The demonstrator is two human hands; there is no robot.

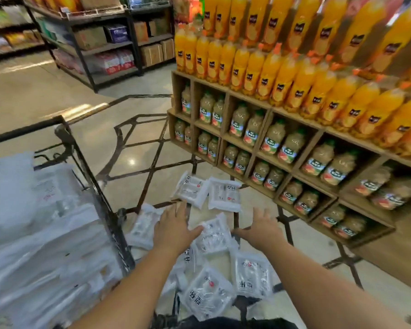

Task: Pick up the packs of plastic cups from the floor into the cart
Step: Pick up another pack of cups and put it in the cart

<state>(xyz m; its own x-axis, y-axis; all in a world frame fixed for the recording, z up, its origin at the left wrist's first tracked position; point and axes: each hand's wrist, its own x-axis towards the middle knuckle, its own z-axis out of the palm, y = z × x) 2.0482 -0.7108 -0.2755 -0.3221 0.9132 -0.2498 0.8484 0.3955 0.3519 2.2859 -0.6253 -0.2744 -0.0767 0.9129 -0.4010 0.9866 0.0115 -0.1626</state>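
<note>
1. The left hand [173, 230] is open, palm down, fingers spread and pointing forward. It hovers low over the packs [214, 236] on the floor [133, 143]; its thumb reaches toward the pack in the middle, but I cannot tell if it touches it. It holds nothing.
2. The right hand [262, 229] is also open, palm down, with the thumb stretched to the left toward the same middle pack. It holds nothing, and contact is not clear because of blur.
3. The two hands are apart, one on each side of the middle pack.
4. The packs are white plastic bags with dark print. Two lie side by side just ahead of the hands, one lies left of the left hand near the cart [100, 186], and several more lie in a loose heap under and between the forearms.
5. The cart stands at the left, with a dark metal frame. It is already filled with many similar white packs, blurred.
6. At the right stands a wooden shelf [226, 119] with orange bottles [254, 67] on top and pale bottles [247, 124] in the compartments below.
</note>
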